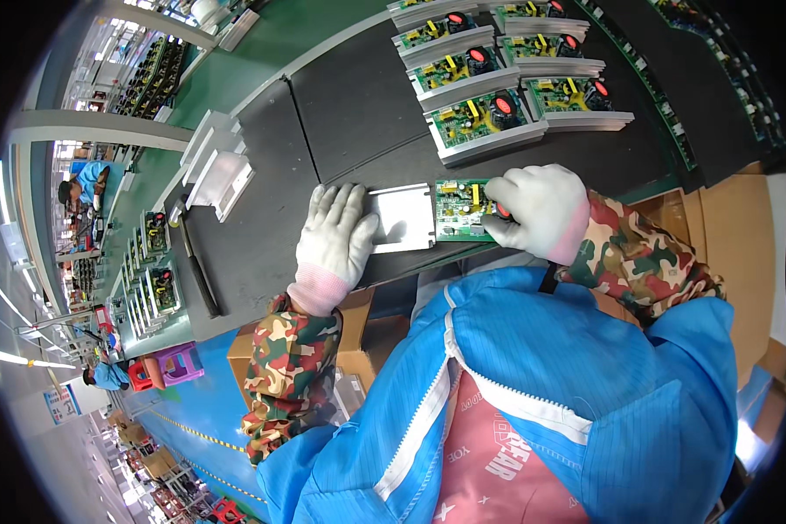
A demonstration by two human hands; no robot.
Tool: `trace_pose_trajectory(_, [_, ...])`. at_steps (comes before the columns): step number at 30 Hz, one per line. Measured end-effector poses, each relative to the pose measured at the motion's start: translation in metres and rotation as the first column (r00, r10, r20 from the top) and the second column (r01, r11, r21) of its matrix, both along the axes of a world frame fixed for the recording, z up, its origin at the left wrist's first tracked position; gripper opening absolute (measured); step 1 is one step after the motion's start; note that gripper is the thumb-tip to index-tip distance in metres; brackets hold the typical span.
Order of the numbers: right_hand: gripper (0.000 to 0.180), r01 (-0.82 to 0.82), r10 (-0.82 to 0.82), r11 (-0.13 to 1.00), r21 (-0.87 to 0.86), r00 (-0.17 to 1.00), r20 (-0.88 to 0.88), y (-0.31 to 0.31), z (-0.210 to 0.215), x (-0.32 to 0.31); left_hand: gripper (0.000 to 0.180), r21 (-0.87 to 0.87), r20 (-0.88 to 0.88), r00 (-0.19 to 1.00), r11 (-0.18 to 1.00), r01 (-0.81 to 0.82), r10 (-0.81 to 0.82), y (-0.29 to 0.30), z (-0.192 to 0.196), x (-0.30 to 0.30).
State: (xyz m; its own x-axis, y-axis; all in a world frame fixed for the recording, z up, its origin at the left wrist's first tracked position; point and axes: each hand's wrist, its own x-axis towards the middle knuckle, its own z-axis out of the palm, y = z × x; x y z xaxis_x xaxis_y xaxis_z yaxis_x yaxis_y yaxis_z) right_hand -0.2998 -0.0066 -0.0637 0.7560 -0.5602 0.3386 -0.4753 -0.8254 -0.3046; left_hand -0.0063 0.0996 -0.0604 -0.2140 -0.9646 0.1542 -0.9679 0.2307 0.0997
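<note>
Circuit board (461, 210), green w/ yellow parts, sits at near edge of the dark mat (349, 113), partly on a flat silver metal plate (402, 218) w/ a matte, smooth face. Right hand (537, 212) in white knit glove is curled over the board's right end, fingers closed on it. Left hand (334, 240), same glove type, lies flat w/ fingers spread, pressing the plate's left edge.

Progress, by my read: approx six finished units (498, 83) already lined up at far side of mat, each a board w/ red round part mounted on a ribbed aluminium sink. Current one looks mid-fit, board not yet fully seated. Bare aluminium brackets (220, 170) stacked at left suggest more left to do. Camo sleeves, blue smock.
</note>
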Motion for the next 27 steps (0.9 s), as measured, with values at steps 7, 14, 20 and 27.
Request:
trace_pose_trajectory(7, [0.025,-0.046,0.047,0.998,0.030,0.999,-0.024,-0.0019,0.0003,0.0061,0.046,0.015,0.001,1.000,1.000,-0.002,0.002,0.0009,0.0024,-0.0014])
trace_pose_trajectory(14, [0.026,-0.098,0.103,0.994,0.057,0.991,-0.083,-0.0034,0.0046,0.0056,0.052,0.000,-0.021,1.000,1.000,0.007,-0.007,0.0006,-0.0010,0.0013])
trace_pose_trajectory(20, [0.027,-0.103,0.107,0.994,0.047,0.990,-0.088,-0.0010,0.0070,0.0056,0.052,0.000,-0.014,1.000,1.000,0.005,-0.005,0.0000,0.0003,0.0001])
trace_pose_trajectory(27, [0.029,-0.095,0.095,0.995,0.018,0.995,-0.040,0.0044,0.0063,0.0047,0.048,0.018,0.004,1.000,1.000,-0.006,0.006,0.0001,0.0015,-0.0011])
